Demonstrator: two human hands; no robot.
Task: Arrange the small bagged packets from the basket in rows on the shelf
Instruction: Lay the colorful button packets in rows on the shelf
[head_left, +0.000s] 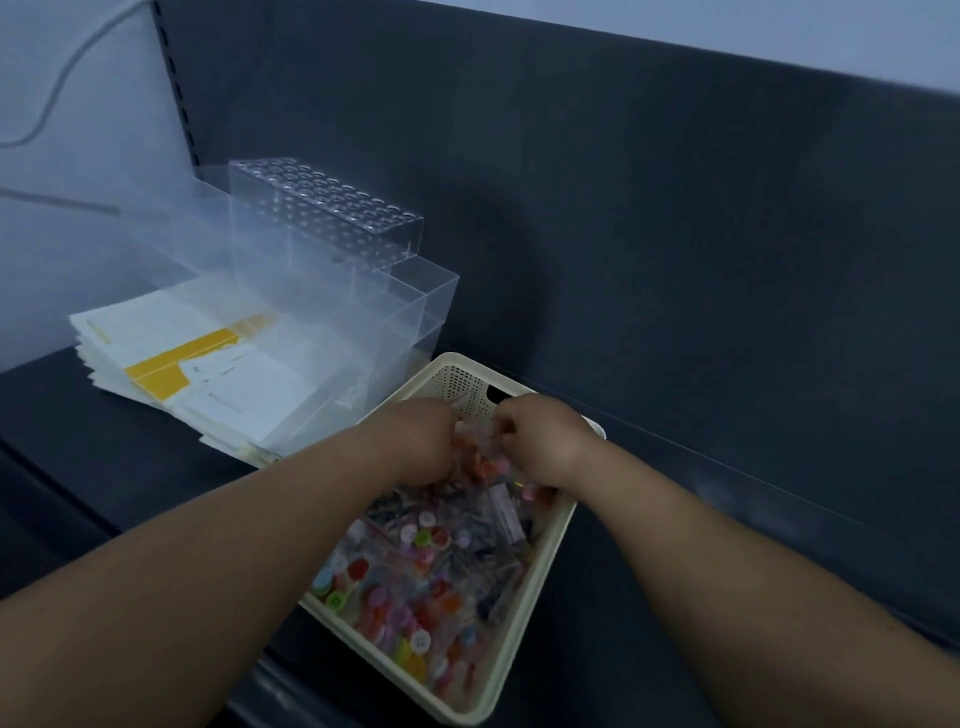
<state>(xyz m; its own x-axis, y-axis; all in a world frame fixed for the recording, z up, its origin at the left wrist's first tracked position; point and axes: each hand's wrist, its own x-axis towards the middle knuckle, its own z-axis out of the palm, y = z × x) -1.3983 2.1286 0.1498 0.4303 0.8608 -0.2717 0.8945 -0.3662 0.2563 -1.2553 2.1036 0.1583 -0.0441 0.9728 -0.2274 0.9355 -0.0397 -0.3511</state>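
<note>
A cream plastic basket (537, 582) sits on the dark shelf (675, 597), filled with several small clear packets of coloured buttons (415, 592). Both hands are inside its far end. My left hand (415, 441) and my right hand (540, 441) are curled, fingers pinching a clear packet with orange-red pieces (480, 449) between them. Fingertips are partly hidden by the packets.
A clear acrylic organiser (332, 270) with a hole-pattern top stands left of the basket against the dark back panel. A stack of white and yellow paper cards (208, 364) lies in front of it. Bare shelf surface extends to the right of the basket.
</note>
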